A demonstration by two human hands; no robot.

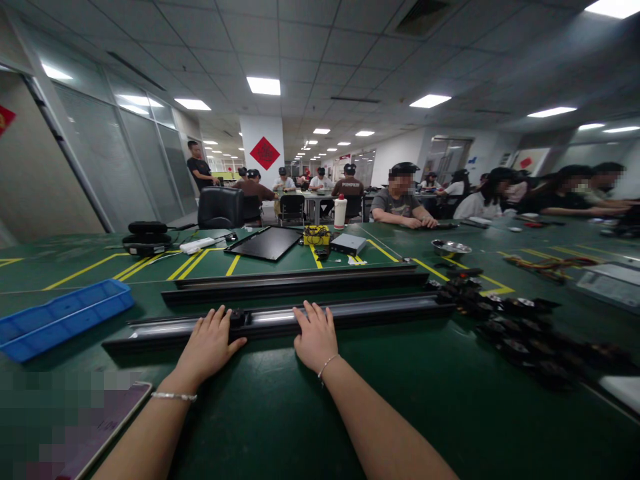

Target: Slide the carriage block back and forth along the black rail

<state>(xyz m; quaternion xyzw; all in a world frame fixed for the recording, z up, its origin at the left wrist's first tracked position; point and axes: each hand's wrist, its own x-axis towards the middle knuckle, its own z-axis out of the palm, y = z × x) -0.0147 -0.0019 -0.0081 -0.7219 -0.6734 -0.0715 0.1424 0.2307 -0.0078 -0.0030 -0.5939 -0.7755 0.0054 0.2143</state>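
Observation:
A long black rail with a shiny inner channel lies across the green table in front of me. My left hand rests on its left part, fingers stretched out, beside a small black block seated in the channel. Further right, my right hand lies on the same rail with fingers extended and slightly apart. Neither hand is wrapped round anything. Just behind runs a second long black rail, roughly parallel, touched by neither hand.
A blue tray sits at the left, above a phone-like slab. Many black parts are heaped at the right. Behind the rails are a black panel, a grey box and a metal bowl. A co-worker sits across the table.

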